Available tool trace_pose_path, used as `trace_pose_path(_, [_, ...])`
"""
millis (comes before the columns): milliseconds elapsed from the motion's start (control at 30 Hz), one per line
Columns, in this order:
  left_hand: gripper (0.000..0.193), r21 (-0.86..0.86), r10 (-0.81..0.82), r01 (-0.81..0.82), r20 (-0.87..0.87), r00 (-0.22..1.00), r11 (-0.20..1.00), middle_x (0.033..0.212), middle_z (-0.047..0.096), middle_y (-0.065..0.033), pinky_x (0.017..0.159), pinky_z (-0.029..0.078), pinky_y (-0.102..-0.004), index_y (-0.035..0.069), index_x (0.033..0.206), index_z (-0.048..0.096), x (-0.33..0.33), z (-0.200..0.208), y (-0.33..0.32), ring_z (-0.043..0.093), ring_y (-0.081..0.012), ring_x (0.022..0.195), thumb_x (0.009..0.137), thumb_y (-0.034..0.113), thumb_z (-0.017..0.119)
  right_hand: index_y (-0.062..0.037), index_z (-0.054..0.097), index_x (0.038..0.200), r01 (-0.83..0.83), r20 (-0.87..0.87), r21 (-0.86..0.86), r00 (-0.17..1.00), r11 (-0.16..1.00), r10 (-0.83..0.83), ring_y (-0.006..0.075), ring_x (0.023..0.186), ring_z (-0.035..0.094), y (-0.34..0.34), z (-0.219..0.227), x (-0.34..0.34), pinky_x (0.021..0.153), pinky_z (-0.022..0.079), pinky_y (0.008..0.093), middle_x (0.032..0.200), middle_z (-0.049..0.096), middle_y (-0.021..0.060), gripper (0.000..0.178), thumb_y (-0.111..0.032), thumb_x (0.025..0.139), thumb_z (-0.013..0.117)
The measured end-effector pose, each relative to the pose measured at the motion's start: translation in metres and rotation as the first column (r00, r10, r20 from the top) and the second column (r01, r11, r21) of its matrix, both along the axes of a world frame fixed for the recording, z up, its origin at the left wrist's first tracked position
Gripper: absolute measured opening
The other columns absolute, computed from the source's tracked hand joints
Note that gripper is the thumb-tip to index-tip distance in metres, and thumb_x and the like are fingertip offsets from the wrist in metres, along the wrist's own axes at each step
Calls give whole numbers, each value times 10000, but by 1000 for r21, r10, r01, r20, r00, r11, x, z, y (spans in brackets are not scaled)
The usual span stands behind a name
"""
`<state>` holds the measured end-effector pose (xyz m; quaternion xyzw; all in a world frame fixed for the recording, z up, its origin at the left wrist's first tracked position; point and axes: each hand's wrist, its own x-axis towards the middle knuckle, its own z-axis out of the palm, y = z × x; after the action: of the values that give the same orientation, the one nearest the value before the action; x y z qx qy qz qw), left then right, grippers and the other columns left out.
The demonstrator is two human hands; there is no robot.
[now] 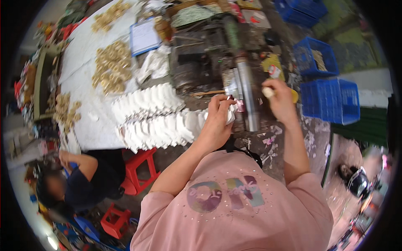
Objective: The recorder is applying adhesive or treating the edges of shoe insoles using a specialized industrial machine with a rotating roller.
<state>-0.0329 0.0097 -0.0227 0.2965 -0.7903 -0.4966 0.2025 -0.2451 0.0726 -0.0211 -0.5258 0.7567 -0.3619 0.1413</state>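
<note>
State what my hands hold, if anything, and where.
Right hand: a cream cylindrical knob, gripped with its left end exposed. Left hand: beside white curved pieces; hold unclear.

The right hand (281, 100) grips a pale knob (268, 92), the left hand (217, 121) beside white pieces (168, 127).

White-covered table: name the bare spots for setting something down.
Bare white covering lies left of the large heap of tan pieces, and between it and the smaller leftmost tan heap. The right is crowded: rows of curved white pieces, blue clipboard with white paper, crumpled white cloth.
</note>
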Motion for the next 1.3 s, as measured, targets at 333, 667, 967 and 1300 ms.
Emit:
trace_pose_path(333, [464,-549,565,-331,336,753,768,1146,450,-168,913,374,-412,-1,1054,523,189,-64,-41,432,-379,1054,620,-164,512,-13,576,983,188,322,-8,930,982,-175,91,813,544,4,-1,-1,760,427,230,891,587,24,168,12,819,550])
trace_pose_path(667, [469,-214,172,-59,562,809,975,1087,455,-154,897,372,-404,46,1048,542,207,-80,-12,441,-355,1022,611,-124,538,-18,585,962,170,310,-133,943,976,-122,93,799,547,-16,11,36,744,429,224,854,591,22,128,-17,835,563])
trace_pose_path(967, [315,671,414,-224,-135,900,706,981,527,-31,760,476,-255,24,1128,493,147,-49,-12,560,-121,864,824,-55,468,-17,558,879,-100,50,-175,993,979,110,260,749,557,-38,32,69,694,428,322,829,561,102,141,28,745,561])
trace_pose_path(1300, [369,721,460,-229,-139,877,654,813,419,26,569,334,-192,40,1195,444,151,-58,-2,390,-46,669,835,-39,464,-54,587,986,-436,-293,126,842,891,453,249,974,481,-118,37,100,834,329,377,956,578,70,269,-2,723,566])
